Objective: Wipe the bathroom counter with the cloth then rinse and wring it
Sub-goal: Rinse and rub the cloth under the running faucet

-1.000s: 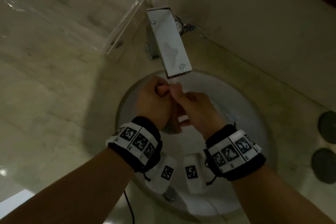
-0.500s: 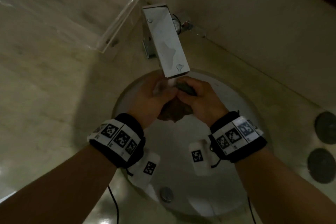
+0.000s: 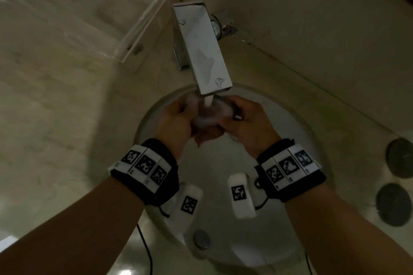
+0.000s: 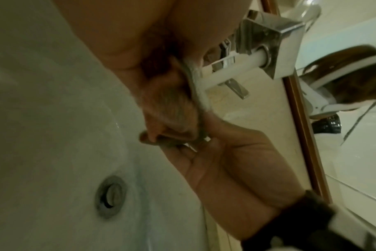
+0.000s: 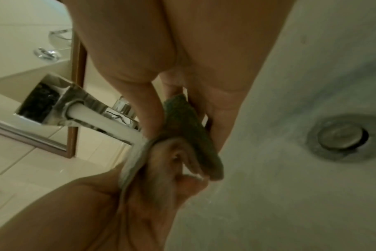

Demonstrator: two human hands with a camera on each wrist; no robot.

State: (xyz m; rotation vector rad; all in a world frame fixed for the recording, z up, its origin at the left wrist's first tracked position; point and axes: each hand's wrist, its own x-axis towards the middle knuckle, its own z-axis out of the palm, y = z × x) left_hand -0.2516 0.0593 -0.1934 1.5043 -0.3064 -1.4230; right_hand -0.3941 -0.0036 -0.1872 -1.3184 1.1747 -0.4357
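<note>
Both hands meet in the middle of the head view, over the white basin (image 3: 290,219), right under the end of the square chrome tap (image 3: 201,51). The left hand (image 3: 176,123) and the right hand (image 3: 250,125) have their fingers curled round the cloth (image 3: 206,118), bunched between them. A white stream of water (image 3: 208,101) falls from the spout onto it. From above, the cloth is mostly hidden by fingers and blurred by the water, so its shape is hard to make out. The right wrist view shows it better: a grey-brown folded wad (image 5: 189,135) pinched between thumb and fingers, its far end in the other hand at the lower left of the frame. The drain plug (image 3: 202,239) sits low in the basin, partly behind a wrist tag. At upper left a clear tray (image 3: 134,35) stands on the marble counter (image 3: 55,140), cut off by the frame edge. Two dark round things (image 3: 400,158) at the right edge are too dim to identify.
</note>
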